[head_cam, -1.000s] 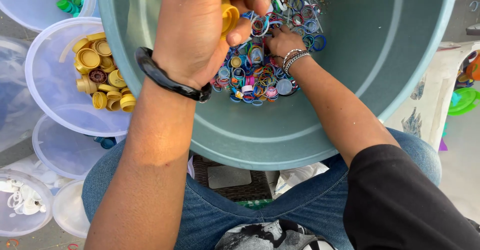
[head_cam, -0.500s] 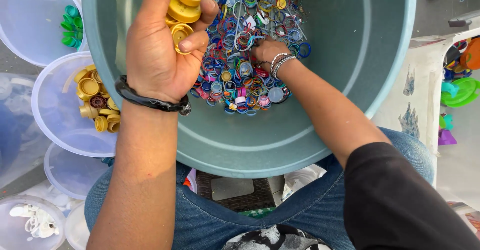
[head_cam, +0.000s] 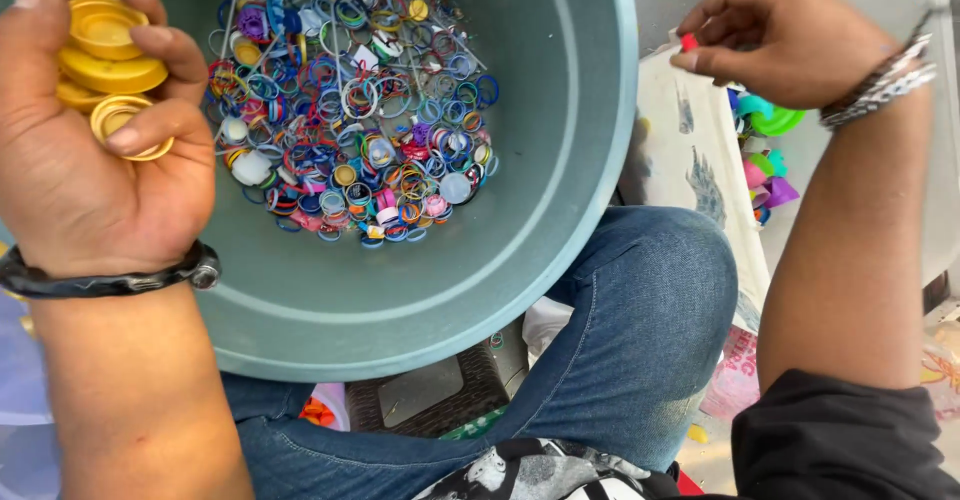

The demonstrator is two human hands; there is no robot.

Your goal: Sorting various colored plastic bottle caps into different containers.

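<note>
A large grey-green plastic tub fills most of the view, resting against the seated person's knees in blue jeans. At its bottom lies a wide heap of mixed plastic rings and bottle caps in blue, red, pink, white and yellow, and the heap looks far from sorted through, so most of the picking appears to remain. The left hand hovers over the tub's left rim, palm up and fingers curled around a small stack of yellow caps, a handful already pulled from the mix and not yet set down. The right hand is outside the tub, past its right rim, fingers pinched closed on a tiny red piece, above a pale printed sack. Beside that sack a small cluster of green, pink and purple caps sits, apparently sorted out. A dark wristband circles the left wrist; metal bangles circle the right.
</note>
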